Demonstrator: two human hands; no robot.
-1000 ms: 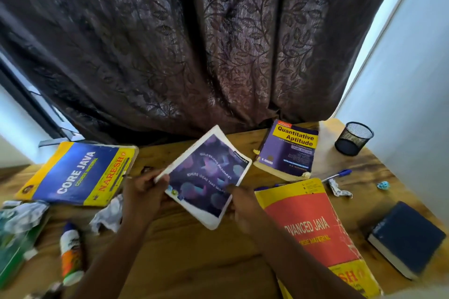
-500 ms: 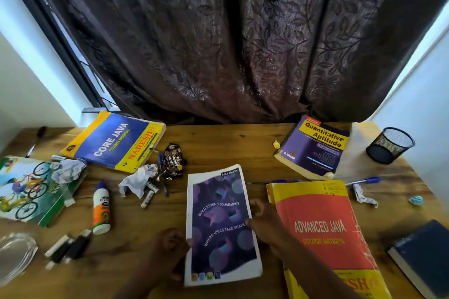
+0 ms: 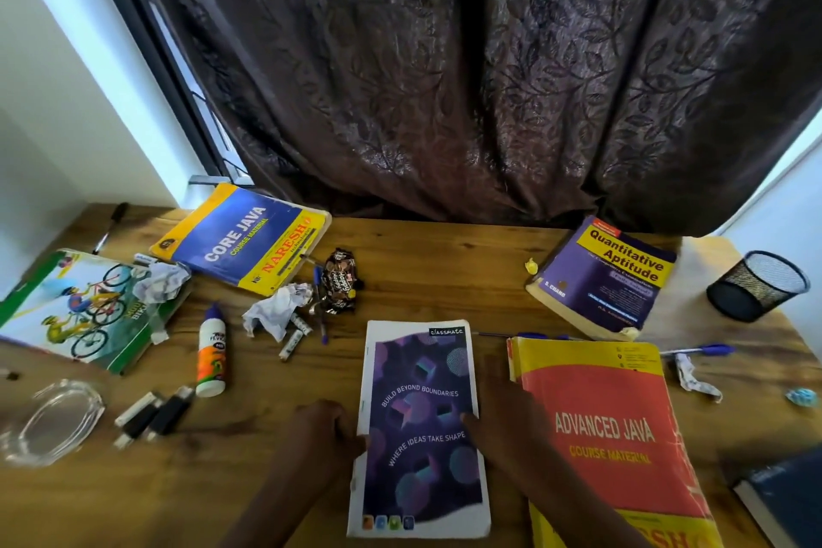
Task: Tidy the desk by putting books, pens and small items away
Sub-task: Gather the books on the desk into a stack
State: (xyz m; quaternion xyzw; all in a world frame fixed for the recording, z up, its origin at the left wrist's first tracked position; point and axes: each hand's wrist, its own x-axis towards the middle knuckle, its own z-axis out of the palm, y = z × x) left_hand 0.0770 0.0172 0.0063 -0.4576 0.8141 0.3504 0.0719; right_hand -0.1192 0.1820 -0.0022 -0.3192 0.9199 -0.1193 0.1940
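On desk (image 3: pixel 427 263), purple notebook (image 3: pixel 420 427) flat, left hand (image 3: pixel 322 432) loosely curled touching left edge, right hand (image 3: pixel 502 427) open, fingertips on right edge, no grip.

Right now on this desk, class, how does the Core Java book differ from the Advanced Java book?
The Core Java book has a blue cover with yellow edges; the Advanced Java book is red with yellow. Core Java lies at the far left, skewed, with a pen on it; Advanced Java lies near, on the right, beside the right hand, partly out of frame. Both lie flat, face up, marked "Course Material".
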